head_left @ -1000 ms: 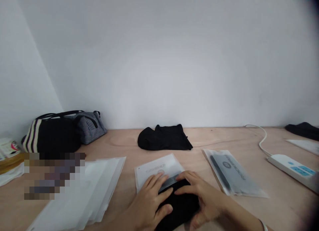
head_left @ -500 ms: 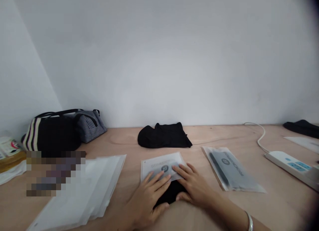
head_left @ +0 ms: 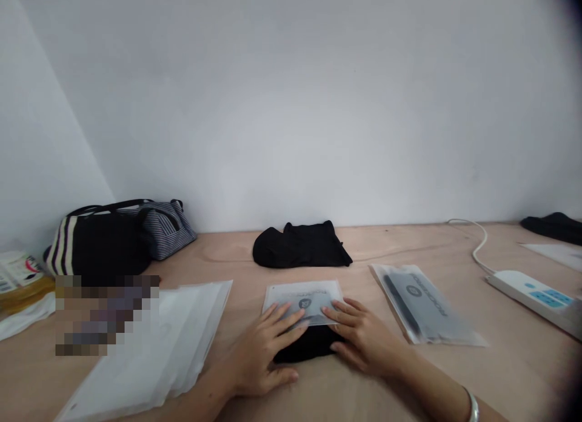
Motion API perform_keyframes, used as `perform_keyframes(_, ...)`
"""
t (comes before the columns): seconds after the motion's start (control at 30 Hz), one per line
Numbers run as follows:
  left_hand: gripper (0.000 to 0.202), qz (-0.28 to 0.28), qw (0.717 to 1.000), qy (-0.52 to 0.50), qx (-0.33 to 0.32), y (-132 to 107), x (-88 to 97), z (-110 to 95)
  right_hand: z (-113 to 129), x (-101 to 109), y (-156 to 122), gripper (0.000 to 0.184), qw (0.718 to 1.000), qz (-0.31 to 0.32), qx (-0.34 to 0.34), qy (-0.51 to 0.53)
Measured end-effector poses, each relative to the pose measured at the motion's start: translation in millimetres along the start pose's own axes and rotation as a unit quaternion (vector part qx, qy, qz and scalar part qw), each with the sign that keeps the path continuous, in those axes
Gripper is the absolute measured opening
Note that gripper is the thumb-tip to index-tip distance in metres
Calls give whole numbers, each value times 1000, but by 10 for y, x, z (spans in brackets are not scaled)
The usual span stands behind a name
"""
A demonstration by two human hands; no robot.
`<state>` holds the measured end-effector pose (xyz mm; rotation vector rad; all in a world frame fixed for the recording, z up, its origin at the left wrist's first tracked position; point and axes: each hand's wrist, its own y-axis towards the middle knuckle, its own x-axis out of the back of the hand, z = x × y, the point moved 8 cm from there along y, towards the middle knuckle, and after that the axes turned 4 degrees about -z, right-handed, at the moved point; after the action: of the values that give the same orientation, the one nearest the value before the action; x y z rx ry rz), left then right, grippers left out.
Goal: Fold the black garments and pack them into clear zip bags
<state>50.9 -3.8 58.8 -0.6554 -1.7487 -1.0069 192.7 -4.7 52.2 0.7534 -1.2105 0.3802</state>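
Observation:
Both my hands rest on a folded black garment (head_left: 305, 346) that sits partly inside a clear plastic bag (head_left: 304, 299) with a round logo, at the near middle of the wooden table (head_left: 500, 373). My left hand (head_left: 264, 352) lies flat on its left side, fingers stretched onto the bag. My right hand (head_left: 364, 340) lies on the right side, fingers curved over the bag's edge and the cloth. A bracelet shows on my right wrist.
A pile of black cloth (head_left: 300, 246) lies near the wall. A filled bag (head_left: 422, 304) lies to the right, a stack of empty bags (head_left: 159, 343) to the left. Striped bags (head_left: 118, 237) stand at far left, a white power strip (head_left: 531, 291) at right.
The black garment has gone further into the bag, with less of it showing near me. Both hands moved forward with it, and the bag now lies straighter.

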Motion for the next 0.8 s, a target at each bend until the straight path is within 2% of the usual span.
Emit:
perform_keyframes(0.1,53,-1,1000,11,-16,-49,40,5,25,16,-36,40,1000,13,14,14)
perform_keyframes(0.2,43,-38,998,40,-29,-56,-8,32,8,-40,-41,38,1000,12,20,3)
perform_keyframes(0.3,36,-79,995,61,-25,-44,-75,64,-14,-102,-3,29,1000,-10,23,-12)
perform_keyframes(0.43,36,-123,991,58,-16,-33,-37,59,-62,-80,65,28,999,-31,-2,-27)
perform_keyframes(0.53,33,-116,992,38,-10,-25,16,49,-57,13,68,28,1000,-26,-3,-8)
perform_keyframes(0.63,37,-80,996,37,-31,-27,4,28,-9,51,27,42,1000,-4,25,10)
perform_keyframes(0.7,36,-74,995,44,-52,-37,-8,19,-6,52,5,37,1000,-7,28,9)
perform_keyframes(0.8,39,-96,991,48,-80,-49,-4,1,-22,64,6,26,999,-47,19,11)
